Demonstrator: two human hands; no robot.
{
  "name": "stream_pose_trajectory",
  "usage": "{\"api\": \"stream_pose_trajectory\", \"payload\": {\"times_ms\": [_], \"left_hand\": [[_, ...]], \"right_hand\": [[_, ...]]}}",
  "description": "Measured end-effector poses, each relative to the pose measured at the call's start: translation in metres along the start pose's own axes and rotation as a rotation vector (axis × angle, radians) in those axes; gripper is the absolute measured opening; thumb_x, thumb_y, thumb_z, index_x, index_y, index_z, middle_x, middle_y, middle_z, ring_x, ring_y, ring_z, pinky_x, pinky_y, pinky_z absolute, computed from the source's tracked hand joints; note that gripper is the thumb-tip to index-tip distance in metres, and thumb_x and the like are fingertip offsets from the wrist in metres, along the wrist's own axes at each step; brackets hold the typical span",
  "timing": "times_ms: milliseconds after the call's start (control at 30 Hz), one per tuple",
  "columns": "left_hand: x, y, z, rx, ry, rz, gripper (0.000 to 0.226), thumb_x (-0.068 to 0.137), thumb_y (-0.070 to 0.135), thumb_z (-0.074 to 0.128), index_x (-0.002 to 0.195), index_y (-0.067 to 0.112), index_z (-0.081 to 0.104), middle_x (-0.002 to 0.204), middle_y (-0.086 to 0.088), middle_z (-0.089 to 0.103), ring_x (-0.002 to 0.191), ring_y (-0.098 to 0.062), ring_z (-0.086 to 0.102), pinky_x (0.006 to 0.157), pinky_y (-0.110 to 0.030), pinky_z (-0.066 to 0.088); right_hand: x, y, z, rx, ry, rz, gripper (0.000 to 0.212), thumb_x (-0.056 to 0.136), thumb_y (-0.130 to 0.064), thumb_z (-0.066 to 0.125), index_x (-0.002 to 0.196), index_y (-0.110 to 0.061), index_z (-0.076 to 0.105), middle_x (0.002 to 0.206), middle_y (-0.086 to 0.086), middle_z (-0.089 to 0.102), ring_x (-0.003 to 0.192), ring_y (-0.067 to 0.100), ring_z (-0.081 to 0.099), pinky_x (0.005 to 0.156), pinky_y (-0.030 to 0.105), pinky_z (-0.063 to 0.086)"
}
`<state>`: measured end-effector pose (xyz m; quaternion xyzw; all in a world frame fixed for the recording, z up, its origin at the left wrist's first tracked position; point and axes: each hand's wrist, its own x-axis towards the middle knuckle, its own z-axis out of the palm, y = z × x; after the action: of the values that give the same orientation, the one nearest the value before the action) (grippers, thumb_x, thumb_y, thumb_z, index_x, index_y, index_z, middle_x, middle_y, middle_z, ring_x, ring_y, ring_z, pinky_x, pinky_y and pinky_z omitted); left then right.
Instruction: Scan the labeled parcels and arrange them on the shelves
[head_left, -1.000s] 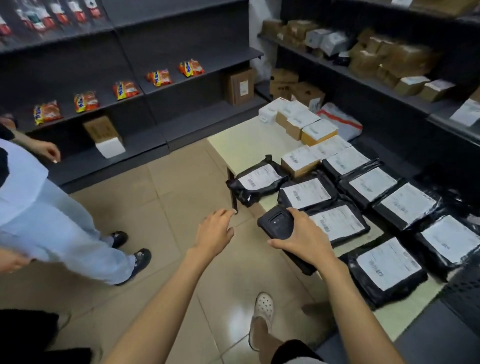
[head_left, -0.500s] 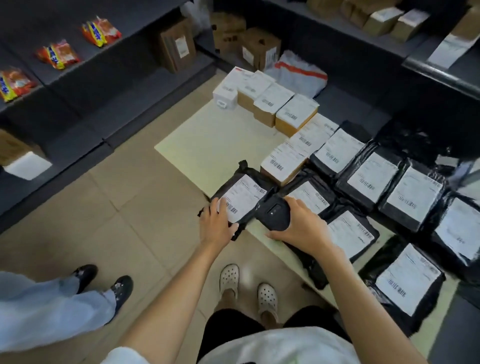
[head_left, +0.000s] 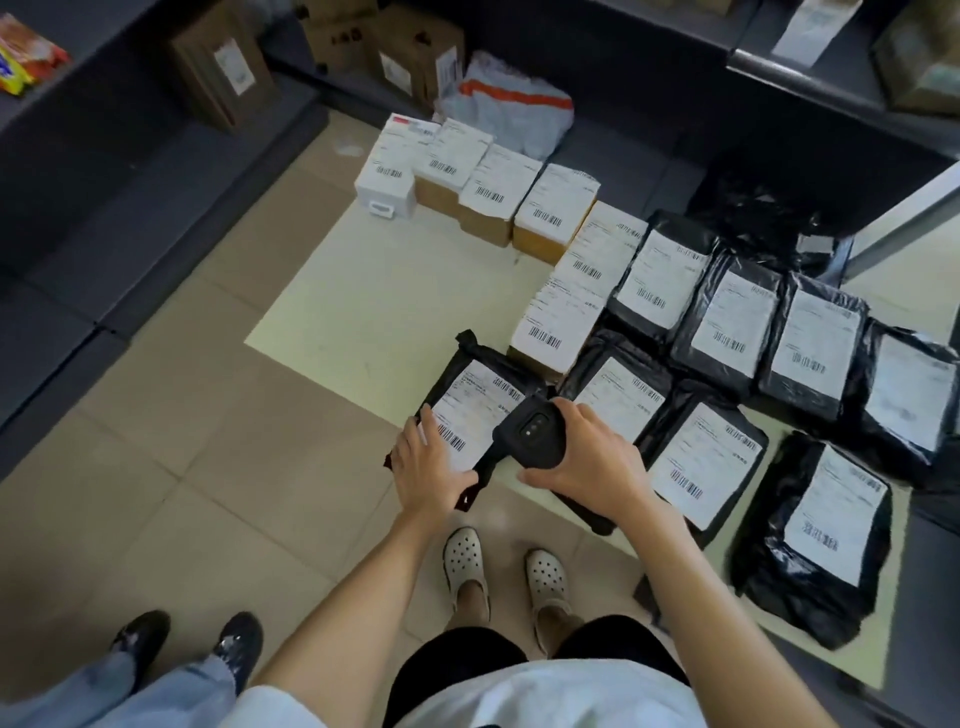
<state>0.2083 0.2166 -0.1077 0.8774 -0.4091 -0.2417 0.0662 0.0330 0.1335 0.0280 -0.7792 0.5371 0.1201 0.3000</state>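
on the black parcel (head_left: 470, 410) now, left hand (head_left: 428, 467), previously midair

A small parcel depot or stockroom; dark grey shelving (head_left: 130, 171) lines the tiled floor (head_left: 171, 467), holding cardboard boxes (head_left: 221, 67) and snack packets (head_left: 21, 57); a low counter (head_left: 395, 291) carries rows of barcode-labelled boxes (head_left: 553, 213) and black mailer bags (head_left: 727, 317).

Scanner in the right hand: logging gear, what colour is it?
Black scanner, clearest in the head view.
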Motion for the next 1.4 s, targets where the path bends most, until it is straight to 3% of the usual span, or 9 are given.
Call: {"api": "stream_pose_trajectory", "payload": {"times_ms": [100, 233, 467, 567, 700, 800, 1033, 1200, 1400], "left_hand": [[0.011, -0.017, -0.019, 0.003, 0.098, 0.085, 0.113, 0.047, 0.040, 0.078, 0.143, 0.009, 0.027, 0.129, -0.012, 0.044, 0.115, -0.034, 0.048, 0.098, -0.045, 0.044], [0.029, -0.025, -0.057, -0.038, 0.248, 0.178, 0.109, 0.044, 0.034, 0.080, 0.138, 0.007, 0.033, 0.123, -0.012, 0.045, 0.106, -0.034, 0.048, 0.092, -0.045, 0.045], [0.068, -0.008, -0.130, 0.141, 0.406, 0.428, 0.119, 0.041, 0.029, 0.090, 0.143, 0.007, 0.033, 0.135, -0.015, 0.041, 0.121, -0.037, 0.043, 0.105, -0.048, 0.038], [0.083, -0.004, -0.158, 0.232, 0.391, 0.472, 0.125, 0.037, 0.034, 0.093, 0.144, 0.006, 0.034, 0.135, -0.015, 0.042, 0.123, -0.036, 0.042, 0.108, -0.047, 0.035], [0.084, -0.002, -0.170, 0.291, 0.323, 0.547, 0.128, 0.038, 0.035, 0.091, 0.146, 0.008, 0.029, 0.139, -0.014, 0.039, 0.125, -0.035, 0.040, 0.110, -0.046, 0.034], [0.078, -0.006, -0.176, 0.312, 0.327, 0.572, 0.131, 0.036, 0.034, 0.093, 0.147, 0.008, 0.028, 0.140, -0.014, 0.039, 0.129, -0.035, 0.039, 0.112, -0.047, 0.033], [0.065, -0.021, -0.215, 0.250, 0.504, 0.551, 0.126, 0.041, 0.031, 0.094, 0.146, 0.008, 0.029, 0.140, -0.015, 0.036, 0.128, -0.036, 0.035, 0.112, -0.046, 0.030], [0.058, 0.012, -0.243, 0.223, 0.573, 0.653, 0.118, 0.052, 0.032, 0.088, 0.149, 0.009, 0.026, 0.143, -0.014, 0.034, 0.130, -0.035, 0.034, 0.113, -0.044, 0.029], [0.059, 0.097, -0.279, 0.238, 0.627, 0.827, 0.117, 0.054, 0.031, 0.089, 0.149, 0.010, 0.025, 0.143, -0.014, 0.035, 0.130, -0.033, 0.034, 0.113, -0.043, 0.030]], "right_hand": [[0.001, -0.009, 0.000, 0.012, 0.007, 0.013, 0.105, 0.071, -0.068, 0.075, 0.154, -0.026, 0.025, 0.133, -0.006, 0.050, 0.112, 0.021, 0.060, 0.076, 0.031, 0.046], [-0.001, -0.021, -0.012, 0.064, 0.067, 0.012, 0.100, 0.071, -0.066, 0.076, 0.151, -0.028, 0.029, 0.133, -0.007, 0.051, 0.110, 0.021, 0.061, 0.083, 0.037, 0.053], [-0.009, -0.034, -0.057, 0.135, 0.248, -0.007, 0.093, 0.070, -0.061, 0.077, 0.146, -0.026, 0.036, 0.126, -0.007, 0.052, 0.108, 0.022, 0.060, 0.079, 0.037, 0.051], [-0.015, -0.037, -0.072, 0.151, 0.316, -0.008, 0.093, 0.071, -0.061, 0.077, 0.146, -0.028, 0.034, 0.128, -0.008, 0.051, 0.112, 0.022, 0.058, 0.075, 0.033, 0.040], [-0.017, -0.040, -0.082, 0.154, 0.374, -0.010, 0.090, 0.070, -0.062, 0.078, 0.143, -0.028, 0.037, 0.127, -0.009, 0.052, 0.110, 0.022, 0.060, 0.074, 0.033, 0.041], [-0.016, -0.043, -0.084, 0.157, 0.374, -0.017, 0.091, 0.071, -0.061, 0.078, 0.145, -0.028, 0.036, 0.133, -0.008, 0.051, 0.115, 0.023, 0.058, 0.077, 0.033, 0.041], [-0.012, -0.063, -0.081, 0.167, 0.363, -0.058, 0.094, 0.069, -0.063, 0.077, 0.146, -0.029, 0.035, 0.132, -0.008, 0.052, 0.117, 0.024, 0.057, 0.092, 0.041, 0.049], [-0.018, -0.073, -0.092, 0.182, 0.398, -0.108, 0.094, 0.065, -0.064, 0.076, 0.144, -0.032, 0.038, 0.130, -0.009, 0.053, 0.114, 0.023, 0.059, 0.090, 0.042, 0.050], [-0.039, -0.057, -0.129, 0.249, 0.482, -0.098, 0.083, 0.067, -0.059, 0.079, 0.136, -0.030, 0.043, 0.119, -0.008, 0.055, 0.105, 0.022, 0.060, 0.082, 0.038, 0.050]]}}
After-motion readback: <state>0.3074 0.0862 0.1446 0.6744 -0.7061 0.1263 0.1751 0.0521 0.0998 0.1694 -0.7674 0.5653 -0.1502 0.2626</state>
